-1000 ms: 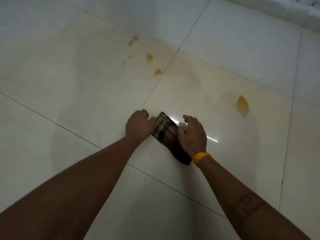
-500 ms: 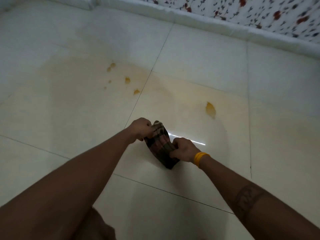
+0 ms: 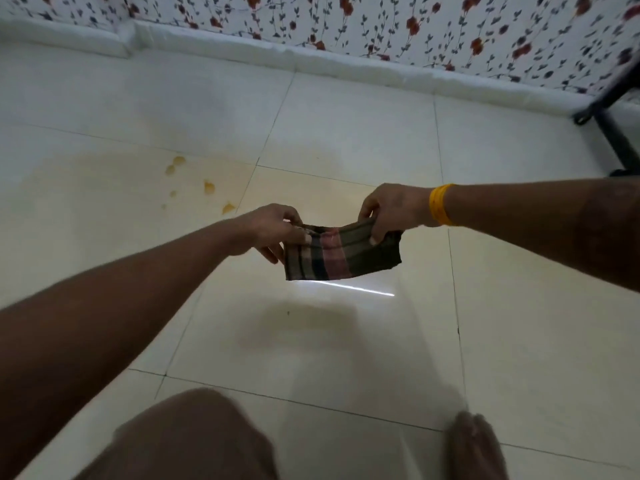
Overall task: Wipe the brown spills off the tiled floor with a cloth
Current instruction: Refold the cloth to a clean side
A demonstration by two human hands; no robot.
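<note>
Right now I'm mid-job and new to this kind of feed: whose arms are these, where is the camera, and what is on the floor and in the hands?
There is no machine here: a person works with bare hands, and the one camera sits on their head, looking forward and down. The left hand and the right hand, which wears a yellow wristband, each pinch an upper corner of a dark checked cloth, held stretched between them above the tiled floor. Small brown spills lie on the tiles to the left, within a faint yellowish smear. A floral wall runs along the back, and a black furniture leg stands at the right.
</note>
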